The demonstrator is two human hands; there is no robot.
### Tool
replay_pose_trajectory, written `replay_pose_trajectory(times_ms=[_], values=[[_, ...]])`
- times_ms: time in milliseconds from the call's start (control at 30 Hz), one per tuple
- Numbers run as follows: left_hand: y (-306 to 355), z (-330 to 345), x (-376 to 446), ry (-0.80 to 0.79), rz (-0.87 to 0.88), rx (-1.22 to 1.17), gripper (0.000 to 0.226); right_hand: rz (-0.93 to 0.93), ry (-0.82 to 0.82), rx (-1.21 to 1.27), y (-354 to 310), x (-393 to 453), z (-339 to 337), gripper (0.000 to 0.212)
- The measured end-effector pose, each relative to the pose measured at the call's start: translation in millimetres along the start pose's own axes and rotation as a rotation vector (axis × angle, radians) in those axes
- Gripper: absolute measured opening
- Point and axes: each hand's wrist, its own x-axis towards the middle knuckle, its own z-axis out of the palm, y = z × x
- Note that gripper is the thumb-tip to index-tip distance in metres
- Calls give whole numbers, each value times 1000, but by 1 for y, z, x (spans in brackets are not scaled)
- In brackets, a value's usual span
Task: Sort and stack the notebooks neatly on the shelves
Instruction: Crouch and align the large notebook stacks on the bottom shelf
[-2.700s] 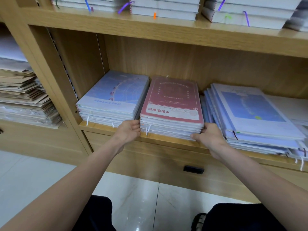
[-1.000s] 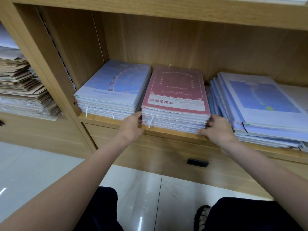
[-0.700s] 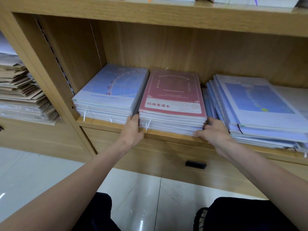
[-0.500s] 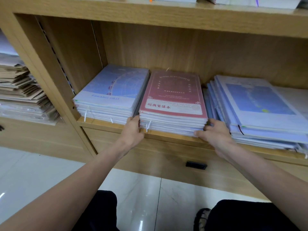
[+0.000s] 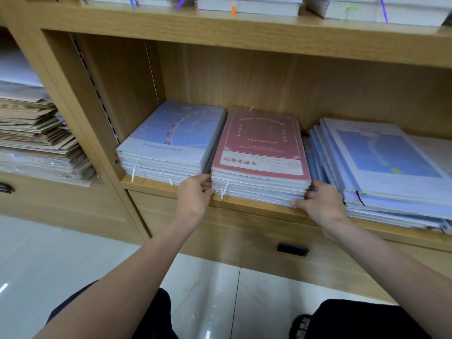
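- Head view: the red-covered notebook stack (image 5: 260, 165) lay on the shelf (image 5: 156, 183) between the two hands, its edges looking square and flush; this pile was judged close to finished.
- The left hand (image 5: 195, 196) pressed against the stack's near left corner, fingers curled at its side edge. The right hand (image 5: 320, 204) held the near right corner, thumb along the bottom edge and fingers tucked at the side.
- Just beyond the left hand, the pale blue stack (image 5: 171, 143) sat tidy and appeared done.
- Beyond the right hand, the blue-covered pile (image 5: 381, 167) lay fanned and stepped, touching the hand; judged still to be squared.
- Stacks on the upper shelf (image 5: 244, 28) were only partly visible; condition undetermined.
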Motion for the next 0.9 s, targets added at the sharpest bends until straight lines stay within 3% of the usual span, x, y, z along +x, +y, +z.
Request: replay_pose_trajectory(times_ms=[167,367,533,633,900], values=[[1,1,0,26,-11,4,22,-1,31,-41,1,0,1,33],[-2,-1,1,-14,29,48,23,24,-31,-1,-2,1,-1,42],[-2,-5,-3,-121,54,-86,51,-53,-39,-63,-6,-1,-3,39],[-1,-7,-2,-162,36,-134,56,-70,19,-20,-7,-2,-1,44],[6,-2,-2,-54,-84,-217,48,-81,62,8,-4,-8,4,50]])
